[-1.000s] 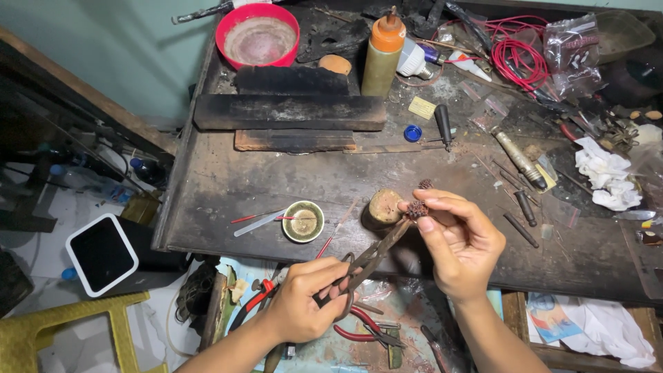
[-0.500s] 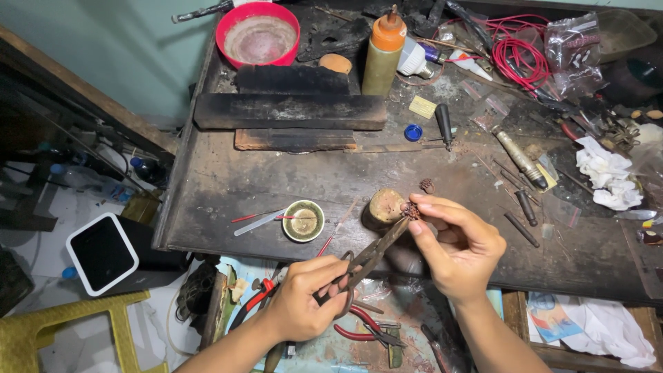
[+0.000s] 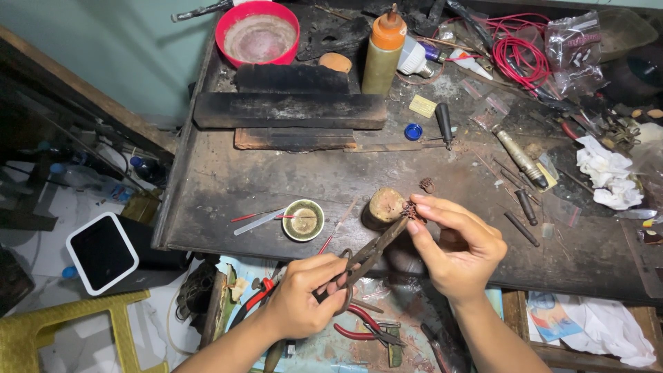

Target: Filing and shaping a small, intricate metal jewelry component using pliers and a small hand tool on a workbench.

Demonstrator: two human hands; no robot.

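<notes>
Gripping the pliers [image 3: 364,259] in your left hand [image 3: 304,304], you pinched a small dark piece [image 3: 410,208] in your right hand [image 3: 456,250].

Your left fingers were wrapped shut around the pliers' handles, and the tips reached up to the small piece, which your right thumb and fingertips held closed just above the front part of the workbench [image 3: 228,193]. Just beside the piece stood a short wooden stub [image 3: 384,206], and a second small dark bit [image 3: 427,185] lay close behind it. To the left sat a little round dish [image 3: 304,220] with a red stick [image 3: 252,216] near it. Farther back were dark wooden blocks [image 3: 290,110], an orange-capped bottle [image 3: 382,52], a red bowl [image 3: 257,31] and a coil of red wire [image 3: 519,59]. Red-handled pliers [image 3: 359,333] lay below the bench edge.
</notes>
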